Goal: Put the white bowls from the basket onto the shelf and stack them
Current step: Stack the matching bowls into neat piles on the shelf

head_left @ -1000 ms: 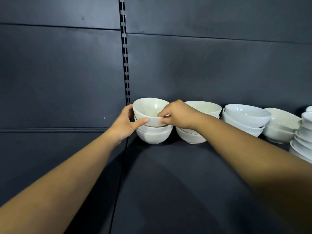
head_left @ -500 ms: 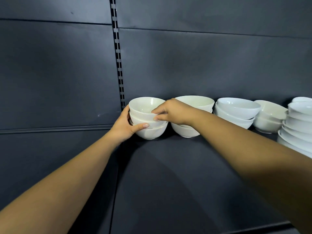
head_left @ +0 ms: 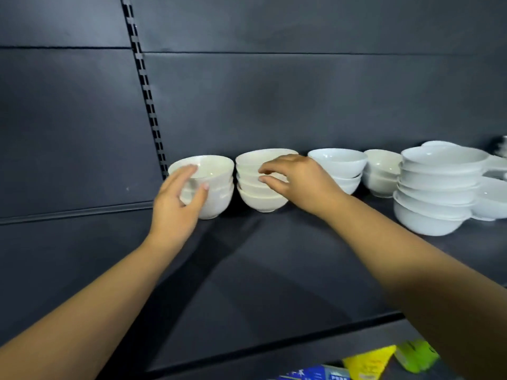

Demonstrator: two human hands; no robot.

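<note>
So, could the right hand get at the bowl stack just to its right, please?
Probably yes: the right hand is open, and that stack stands right beside it with nothing between them.

Dark matte back panels (head_left: 301, 105) are standing behind the dark shelf (head_left: 260, 270), a slotted upright (head_left: 145, 86) dividing them. Soft light is glancing off both. Below the front edge a yellow pack (head_left: 367, 362), a green pack (head_left: 417, 355) and a blue pack (head_left: 315, 375) are showing.

Both hands are bare: the left hand (head_left: 175, 207) and the right hand (head_left: 304, 183) show only skin. The left arm (head_left: 82, 311) and right arm (head_left: 411, 270) are bare from wrist to the picture's edge. The left thumbnail (head_left: 204, 185) is short, plain and pale. Motion blur softens finer detail.
</note>
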